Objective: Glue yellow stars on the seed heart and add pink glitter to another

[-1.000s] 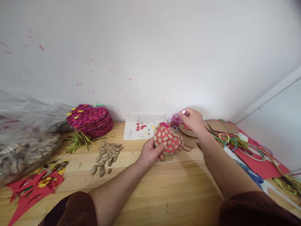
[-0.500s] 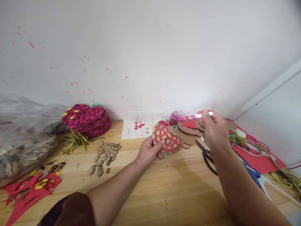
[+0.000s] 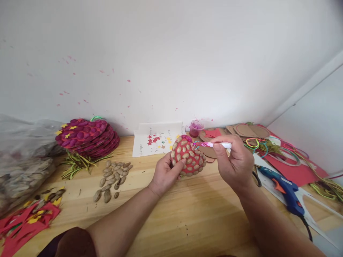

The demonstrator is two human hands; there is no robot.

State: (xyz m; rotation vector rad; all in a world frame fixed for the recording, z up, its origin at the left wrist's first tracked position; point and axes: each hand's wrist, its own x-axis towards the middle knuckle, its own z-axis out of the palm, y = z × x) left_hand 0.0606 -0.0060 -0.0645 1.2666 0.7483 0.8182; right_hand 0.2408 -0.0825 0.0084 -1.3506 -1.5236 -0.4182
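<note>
My left hand (image 3: 167, 171) grips the lower left edge of a red disc covered with peanuts (image 3: 189, 160), thumb on its face. The disc is held tilted above the table, and its top edge carries wet magenta paint. My right hand (image 3: 234, 160) pinches a white-handled paintbrush (image 3: 222, 145), its magenta-smeared end at the upper right of the disc, near a small blue loop. Behind the disc stands a clear plastic cup of magenta paint (image 3: 196, 129). The brush tip seems to touch the disc's edge.
To the left are a stack of painted magenta discs (image 3: 85, 137), loose peanuts (image 3: 114, 176), a plastic bag of peanuts (image 3: 25, 175) and red scraps (image 3: 40, 223). A paper with stars (image 3: 139, 146) lies behind. On the right are cardboard discs (image 3: 248, 131) and a blue glue gun (image 3: 286, 192).
My right hand has brought the brush down and left from near the paint cup to the disc's upper right edge. The view has shifted right, showing more of the glue gun.
</note>
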